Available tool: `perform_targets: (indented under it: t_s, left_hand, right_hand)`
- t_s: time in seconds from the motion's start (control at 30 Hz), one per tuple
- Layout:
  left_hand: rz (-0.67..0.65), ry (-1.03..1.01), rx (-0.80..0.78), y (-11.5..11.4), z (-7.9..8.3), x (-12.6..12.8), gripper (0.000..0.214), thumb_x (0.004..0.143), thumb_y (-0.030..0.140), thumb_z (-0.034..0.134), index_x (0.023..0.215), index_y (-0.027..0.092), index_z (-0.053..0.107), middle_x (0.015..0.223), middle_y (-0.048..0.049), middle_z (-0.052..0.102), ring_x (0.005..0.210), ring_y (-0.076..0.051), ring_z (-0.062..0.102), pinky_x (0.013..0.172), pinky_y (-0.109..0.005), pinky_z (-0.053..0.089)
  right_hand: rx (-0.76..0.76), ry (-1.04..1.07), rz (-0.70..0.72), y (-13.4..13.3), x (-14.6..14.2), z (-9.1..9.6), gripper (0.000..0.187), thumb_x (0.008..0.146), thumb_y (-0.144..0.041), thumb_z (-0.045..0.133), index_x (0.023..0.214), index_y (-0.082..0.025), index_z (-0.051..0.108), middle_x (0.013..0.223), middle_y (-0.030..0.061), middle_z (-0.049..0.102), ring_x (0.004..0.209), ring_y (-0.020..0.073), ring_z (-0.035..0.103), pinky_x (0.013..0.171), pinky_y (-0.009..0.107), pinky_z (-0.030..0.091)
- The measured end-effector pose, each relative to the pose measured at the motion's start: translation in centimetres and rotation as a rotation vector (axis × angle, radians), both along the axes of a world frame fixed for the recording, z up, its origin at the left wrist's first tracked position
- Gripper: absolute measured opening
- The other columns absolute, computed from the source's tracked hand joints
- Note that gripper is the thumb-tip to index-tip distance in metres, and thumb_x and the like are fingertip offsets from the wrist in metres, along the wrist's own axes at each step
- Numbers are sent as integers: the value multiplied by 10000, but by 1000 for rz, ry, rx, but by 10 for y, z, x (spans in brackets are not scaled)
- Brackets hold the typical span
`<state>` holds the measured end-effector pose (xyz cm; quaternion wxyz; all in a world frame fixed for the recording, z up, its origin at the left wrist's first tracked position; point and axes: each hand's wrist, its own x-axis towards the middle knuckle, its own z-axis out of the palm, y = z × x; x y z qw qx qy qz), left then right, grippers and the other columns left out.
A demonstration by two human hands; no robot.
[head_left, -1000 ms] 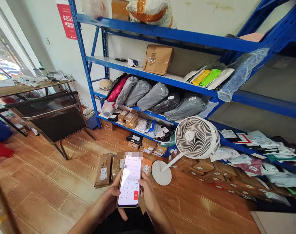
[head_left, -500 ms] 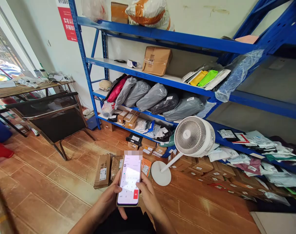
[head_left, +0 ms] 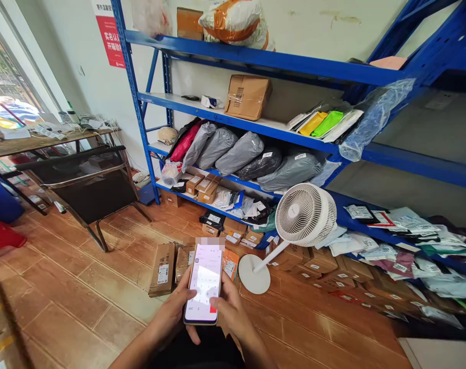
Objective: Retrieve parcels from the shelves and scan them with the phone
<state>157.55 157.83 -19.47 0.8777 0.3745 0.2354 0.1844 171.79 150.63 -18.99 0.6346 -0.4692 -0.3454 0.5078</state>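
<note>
A smartphone (head_left: 203,287) is held upright between my two hands, its lit screen facing me with a number keypad and a red key at lower right. My left hand (head_left: 182,302) wraps the phone's left edge, thumb over the left keys and a finger showing below the bottom edge. Along the right edge, my right hand (head_left: 230,301) is closed on the phone, and its thumb lies over the keys near the red one. Behind the phone stand a cardboard box (head_left: 162,270) and an orange parcel (head_left: 230,264), both on the floor.
A white standing fan (head_left: 304,215) stands to the right. Blue shelving (head_left: 202,108) holds grey bagged parcels (head_left: 238,154), boxes and envelopes. On the left are a black chair (head_left: 90,187) and a cluttered desk (head_left: 60,141). A taped carton (head_left: 0,328) lies at lower left.
My right thumb has moved down over the red key, and my left thumb has shifted right and slightly up on the keypad. The view has turned slightly left.
</note>
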Motion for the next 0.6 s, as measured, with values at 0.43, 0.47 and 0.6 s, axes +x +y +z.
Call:
perform_targets:
  t_s: [0.43,0.47,0.6]
  left_hand:
    - [-8,-227,-69,-2,-18,-1,869,771,279,486,1494,407,21,1445,-85,441,645,-167,641,403,-253,542]
    - [-8,-240,-75,-2,-20,-1,886,758,281,496,1496,400,19,1432,-91,456,641,-173,642,391,-254,538]
    - [-54,-264,-90,1,-28,-3,875,783,257,483,1497,388,-6,1353,-104,533,639,-173,649,417,-244,548]
  right_hand:
    - [-73,31,-21,-3,-3,-9,451,713,-218,546,1162,-228,588,1086,11,697,996,222,619,821,317,471]
    - [-75,44,-7,-3,-2,-6,498,669,-189,526,1159,-233,596,1079,0,699,993,223,619,804,309,471]
    - [-77,16,18,-5,-1,-3,573,620,-190,499,1182,-232,604,1023,-6,705,956,232,615,788,309,457]
